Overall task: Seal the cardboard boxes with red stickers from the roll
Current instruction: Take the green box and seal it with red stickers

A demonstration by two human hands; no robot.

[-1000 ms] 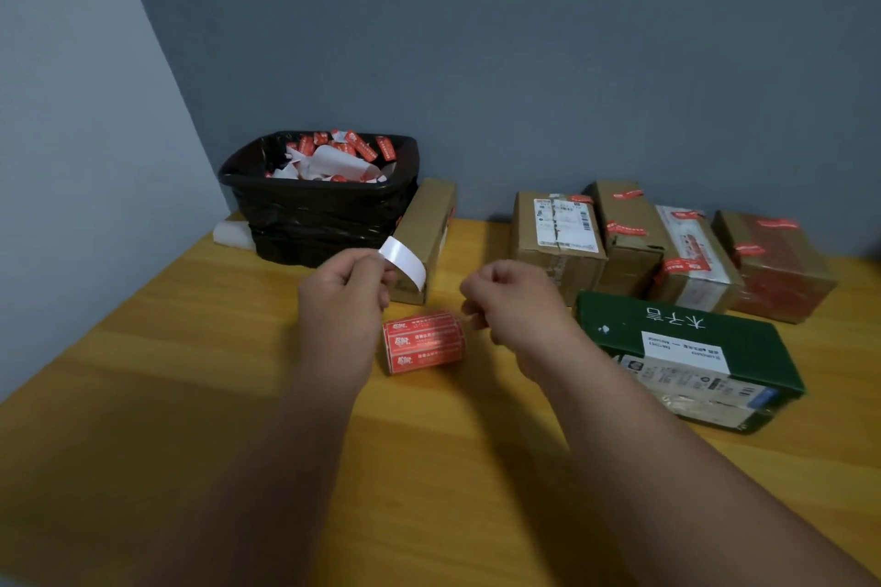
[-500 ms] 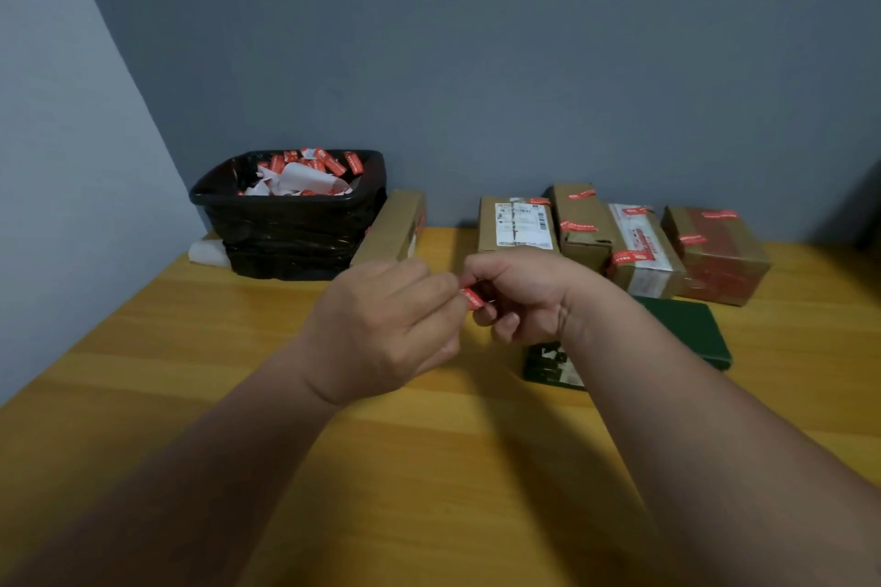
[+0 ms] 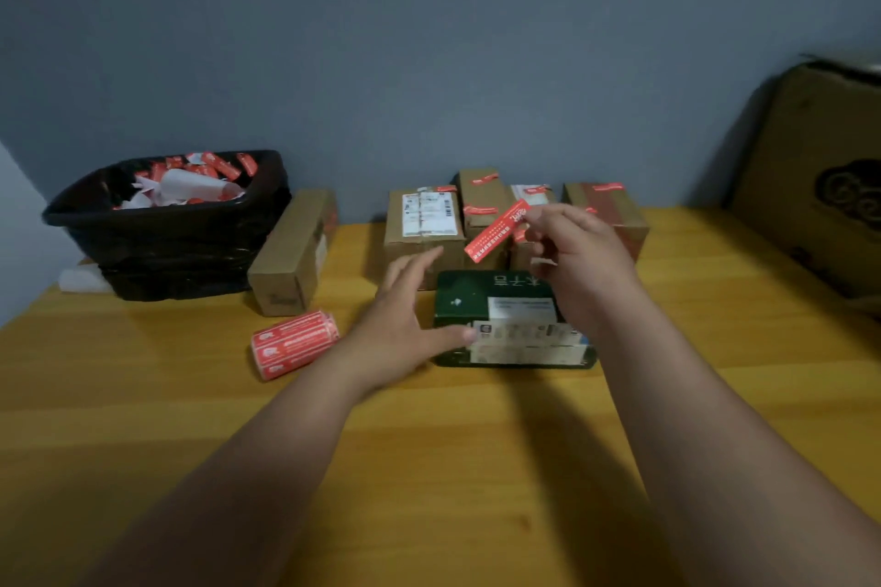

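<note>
above the green box [image 3: 469,296], the right hand [image 3: 579,255] pinches one end of a red sticker [image 3: 497,231] between thumb and fingertips; the free end of the sticker slants down and left from the pinch, clear of every surface. the green box lies flat on the wooden table [image 3: 524,443] and carries white printed labels on its near half.

left of the green box, the left hand [image 3: 405,324] is spread with fingers straight and holds nothing. its thumb lies against the near left corner of the green box at the edge of a label; the other fingers point toward the boxes behind.

left of the green box, the sticker roll [image 3: 294,343] lies on its side on the table, apart from both hands.

behind the green box, four cardboard boxes [image 3: 424,224] stand in a row along the wall, each showing red stickers on its top or side. left of that row, a long narrow cardboard box [image 3: 291,253] lies beside the bin and touches it or nearly so.

far left of the green box, a black lined bin [image 3: 181,248] holds a heap of discarded red stickers and white backing strips. far right of the green box, a large cardboard panel [image 3: 810,176] leans against the wall.
</note>
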